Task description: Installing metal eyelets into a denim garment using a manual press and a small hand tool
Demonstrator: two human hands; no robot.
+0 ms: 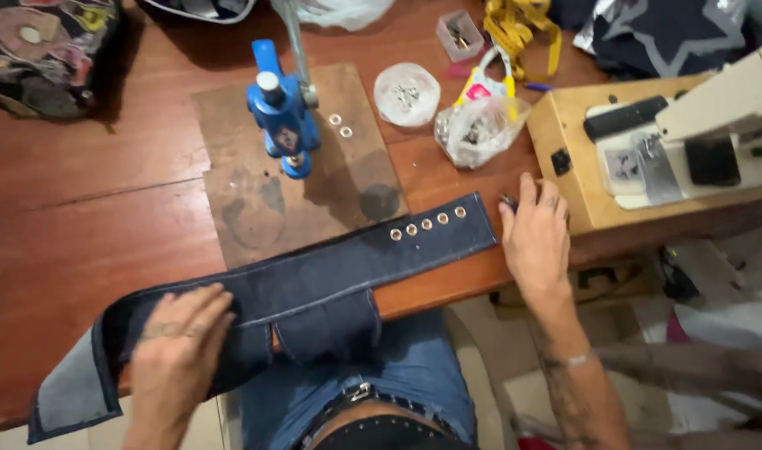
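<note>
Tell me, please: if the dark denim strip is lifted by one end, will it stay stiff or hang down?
The denim strip would probably hang down: its left end already droops over the table edge. The eyelets likely add little weight. It seems unlikely to slide, lying flat under the left hand.

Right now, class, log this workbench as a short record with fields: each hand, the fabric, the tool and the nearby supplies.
left hand: left hand lies flat on the dark denim strip, fingers spread
right hand: right hand rests on the wooden table just past the strip's end, something small at its fingertips, too blurred to tell
fabric: strip lies across the table edge; row of five metal eyelets near its right end
tool: blue hand press upright on a brown board
supplies: clear bag of metal pieces; yellow tape measure
</note>
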